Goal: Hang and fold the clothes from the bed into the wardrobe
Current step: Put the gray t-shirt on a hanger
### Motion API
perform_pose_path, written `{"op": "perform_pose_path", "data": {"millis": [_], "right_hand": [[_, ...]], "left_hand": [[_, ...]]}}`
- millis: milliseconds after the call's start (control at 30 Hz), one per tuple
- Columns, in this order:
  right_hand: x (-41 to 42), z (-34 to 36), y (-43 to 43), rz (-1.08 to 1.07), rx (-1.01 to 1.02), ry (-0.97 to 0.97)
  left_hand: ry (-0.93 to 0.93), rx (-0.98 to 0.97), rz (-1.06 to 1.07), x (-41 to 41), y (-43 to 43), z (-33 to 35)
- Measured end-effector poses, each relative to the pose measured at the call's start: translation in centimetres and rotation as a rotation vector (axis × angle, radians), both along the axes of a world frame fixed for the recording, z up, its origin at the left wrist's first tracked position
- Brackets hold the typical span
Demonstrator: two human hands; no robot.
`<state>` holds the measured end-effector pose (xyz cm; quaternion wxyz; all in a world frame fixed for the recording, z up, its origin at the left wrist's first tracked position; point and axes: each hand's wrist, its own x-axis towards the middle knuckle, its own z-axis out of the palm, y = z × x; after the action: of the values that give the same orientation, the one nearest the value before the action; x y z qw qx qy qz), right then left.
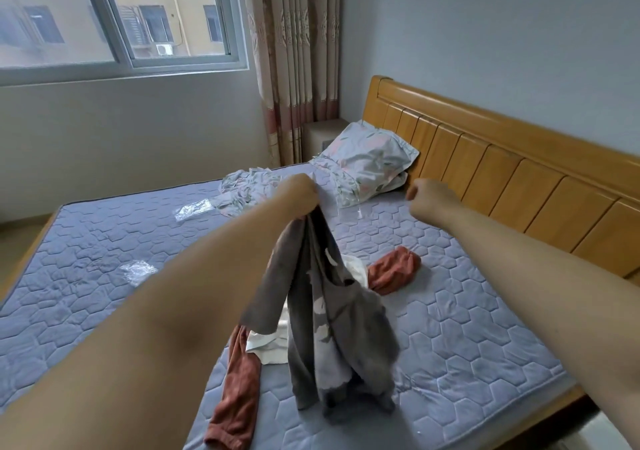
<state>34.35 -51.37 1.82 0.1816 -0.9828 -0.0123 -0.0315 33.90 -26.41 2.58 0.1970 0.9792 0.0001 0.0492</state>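
One grey shirt (332, 339) dangles limp and light from my left hand (299, 193), fingers clenched on its edge; my right hand (429, 200) curls empty. Shoulders next, I'd say.

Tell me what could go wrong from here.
The left hand grips the grey, white-patterned garment by one bunched end, so it may stay twisted when folded. Its lower end trails by the white cloth and rust-red fabric garment near the blue quilted mattress edge and might drag them off.
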Motion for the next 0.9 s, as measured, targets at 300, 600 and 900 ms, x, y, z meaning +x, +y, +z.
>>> {"op": "perform_pose_path", "data": {"millis": [300, 600, 900], "right_hand": [[-0.8, -5.3, 9.4, 0.268, 0.385, 0.14], [0.4, -4.2, 10.4, 0.09, 0.86, 0.09], [-0.7, -7.4, 6.2, 0.24, 0.091, 0.178]], "left_hand": [[0.079, -0.411, -0.091, -1.3, -2.3, 1.7], [0.243, -0.078, -0.159, -1.5, 2.4, 1.9], [-0.274, -0.028, 0.197, -1.3, 3.2, 1.3]]}}
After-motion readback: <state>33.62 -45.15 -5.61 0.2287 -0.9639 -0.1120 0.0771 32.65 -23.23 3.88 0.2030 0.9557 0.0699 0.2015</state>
